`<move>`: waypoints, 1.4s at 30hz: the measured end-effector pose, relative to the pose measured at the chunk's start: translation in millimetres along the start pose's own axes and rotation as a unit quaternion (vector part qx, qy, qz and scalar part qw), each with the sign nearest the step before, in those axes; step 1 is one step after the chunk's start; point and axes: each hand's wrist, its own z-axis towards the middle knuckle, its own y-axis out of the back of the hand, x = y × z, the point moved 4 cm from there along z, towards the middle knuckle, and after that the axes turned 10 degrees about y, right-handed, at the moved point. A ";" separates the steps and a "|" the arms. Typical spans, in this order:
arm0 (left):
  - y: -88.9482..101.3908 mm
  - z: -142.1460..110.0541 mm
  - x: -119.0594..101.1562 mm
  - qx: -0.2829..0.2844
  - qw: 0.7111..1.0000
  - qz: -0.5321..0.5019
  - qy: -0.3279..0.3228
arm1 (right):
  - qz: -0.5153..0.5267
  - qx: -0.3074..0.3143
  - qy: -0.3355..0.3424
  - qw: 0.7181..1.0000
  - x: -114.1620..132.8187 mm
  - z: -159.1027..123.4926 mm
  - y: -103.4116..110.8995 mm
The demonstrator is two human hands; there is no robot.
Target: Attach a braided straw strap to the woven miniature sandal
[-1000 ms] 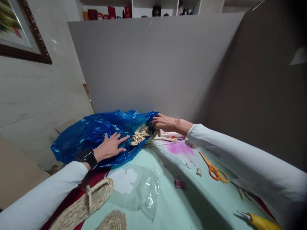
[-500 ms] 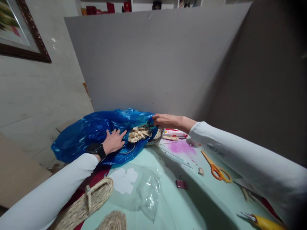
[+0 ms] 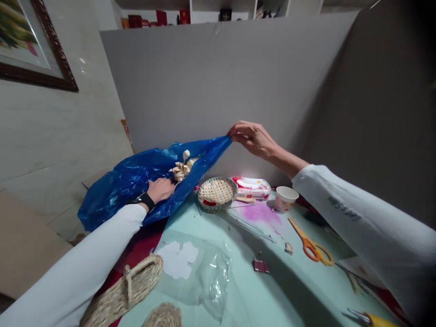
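A blue plastic bag [image 3: 112,195] lies at the back left of the table with its mouth pulled wide. Inside the mouth, cream-coloured flowers [image 3: 182,170] that look dried or handmade show against the plastic. My right hand [image 3: 250,136] pinches the bag's rim and holds it raised above the table. My left hand [image 3: 160,190], with a black watch at the wrist, lies in the bag opening just beside the flowers. Its thumb stands apart and its fingers are stretched out, the tips partly hidden.
Behind the bag's raised edge stand a woven basket [image 3: 218,193], a tissue pack [image 3: 254,188] and a paper cup [image 3: 286,198]. Scissors [image 3: 311,245], a binder clip [image 3: 261,266] and a yellow-handled tool [image 3: 374,320] lie right. Straw sandals [image 3: 126,290] and clear plastic [image 3: 211,272] are in front.
My right hand has lifted the bag's rim up and to the right, uncovering the basket. My left hand's spread fingers have moved deeper into the opening. The cup has come into view.
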 end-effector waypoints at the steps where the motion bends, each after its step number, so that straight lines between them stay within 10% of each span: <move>1: 0.4 1.4 -0.4 -0.001 1.000 -0.001 0.007 | -0.008 -0.016 -0.010 1.000 -1.8 -6.3 1.3; 11: 19.1 13.2 -26.3 -0.074 0.997 -0.002 -0.007 | -0.106 -0.192 -0.166 0.961 -44.5 -61.9 16.0; 18: 2.9 14.9 -42.1 -0.054 0.997 -0.020 -0.058 | -0.200 -0.014 -0.138 0.970 -11.2 -89.8 -25.5; 25: 12.7 2.9 -25.5 -0.083 0.989 -0.050 -0.114 | -0.193 0.140 0.036 0.971 80.1 -57.9 -79.6; 33: 47.4 -21.3 -10.8 -0.155 0.969 -0.110 -0.158 | -0.219 0.209 -0.092 0.949 27.2 -30.8 -96.7; 42: 16.1 -62.7 -78.4 -0.072 0.953 -0.110 -0.275 | -0.193 0.033 -0.171 0.966 44.0 10.4 -48.6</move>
